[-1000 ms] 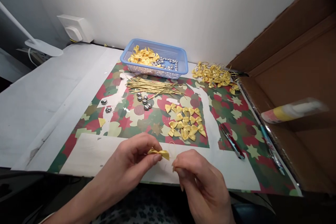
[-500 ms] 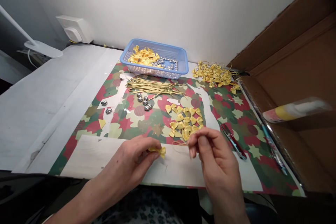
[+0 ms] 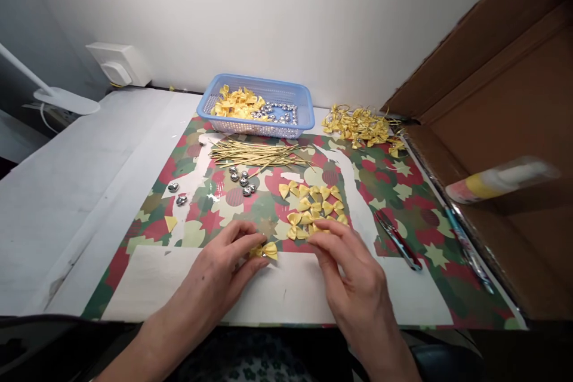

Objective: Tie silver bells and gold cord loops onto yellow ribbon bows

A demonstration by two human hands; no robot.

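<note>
My left hand (image 3: 233, 265) pinches a small yellow ribbon bow (image 3: 270, 250) between thumb and forefinger, just above the white strip at the table's front. A bit of silver shows at the bow's middle. Several more yellow bows (image 3: 304, 204) lie in rows on the patterned paper, right of centre. At their near edge is my right hand (image 3: 351, 268), its thumb and fingertips drawn close together. Whatever may be between those fingertips is too small to make out. Beyond the hands lie a bundle of gold cords (image 3: 255, 154) and several silver bells (image 3: 244, 181).
A blue basket (image 3: 307, 110) at the wall holds yellow bows and silver bells. Finished-looking bows with cords (image 3: 358, 125) are heaped to its right. Red-handled scissors or snips (image 3: 400, 242), a pen (image 3: 468, 250) and a bottle (image 3: 496, 182) are on the right, beside a cardboard wall (image 3: 501, 95).
My right hand has lowered and come left toward the rows of bows; the thin cord loop seen by it is no longer visible. The left hand keeps its bow, now lying flatter. The view has shifted slightly.
</note>
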